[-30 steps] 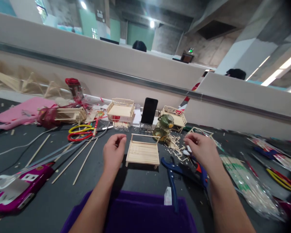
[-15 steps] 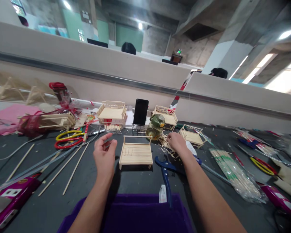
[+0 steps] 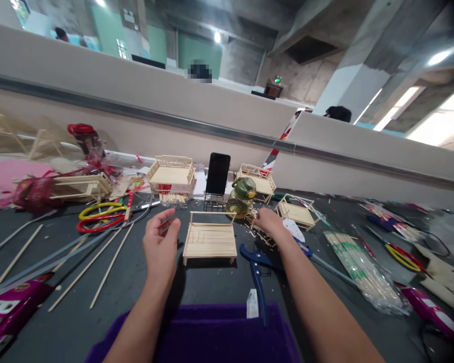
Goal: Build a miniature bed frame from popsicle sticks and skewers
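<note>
My left hand (image 3: 161, 243) is raised just left of a small wooden-stick model (image 3: 210, 243), its fingers apart and nothing in them. The model stands on short legs, with a slatted top and a rail along its back. A few tiny sticks are on the left part of its slats. Over a pile of short cut stick pieces (image 3: 265, 237), my right hand (image 3: 269, 223) has its fingers bent together. What they may hold is hidden. A blue-handled cutter (image 3: 258, 275) lies near my right forearm, below the pile.
Behind the model stand a phone (image 3: 218, 174) on a wire holder and a green bottle (image 3: 242, 194). Other stick models (image 3: 172, 175) line the back. Scissors (image 3: 102, 217) and long sticks lie left, bagged sticks (image 3: 363, 267) right. A purple tray (image 3: 191, 310) sits in front.
My right hand has shifted slightly left over the stick pieces. The left hand keeps its open pose beside the model. The whole view has drifted a little.
</note>
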